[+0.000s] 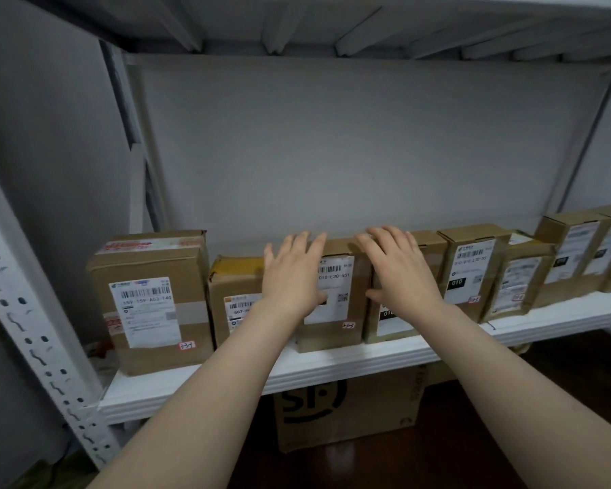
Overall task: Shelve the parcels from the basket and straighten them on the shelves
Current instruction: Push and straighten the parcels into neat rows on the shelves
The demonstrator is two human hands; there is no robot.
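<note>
Both grips are open, with fingers straight and slightly spread and palms laid flat against the front faces of upright parcels. The left grip (293, 277) covers the seam between the yellow-taped parcel (233, 294) and the parcel labelled 010-L30-551 (339, 333). Its fingertips reach the top front edges and its thumb lies on the white label. The right grip (399, 273) rests on the neighbouring parcel (390, 322) immediately to the right, with its fingertips over that parcel's top edge and its thumb pointing toward the 010-L30-551 parcel.

All parcels stand in one row on the white shelf (332, 365), labels facing outward.
- The large parcel (149, 301) occupies the left end, close to the shelf's front edge and just beside the yellow-taped parcel.
- To the right of the grips stands a tall parcel marked 010 (473, 273), then a shorter parcel (519, 284) touching it.
- At the right end two parcels (575, 255) stand side by side, the outer one cut off by the frame edge.

A perforated white upright (32, 340) carries the shelf's left front corner. The ribbed underside of the upper shelf (332, 22) runs overhead. Below the shelf, a large carton (346, 414) with a black printed logo stands on the dark floor (508, 400).
</note>
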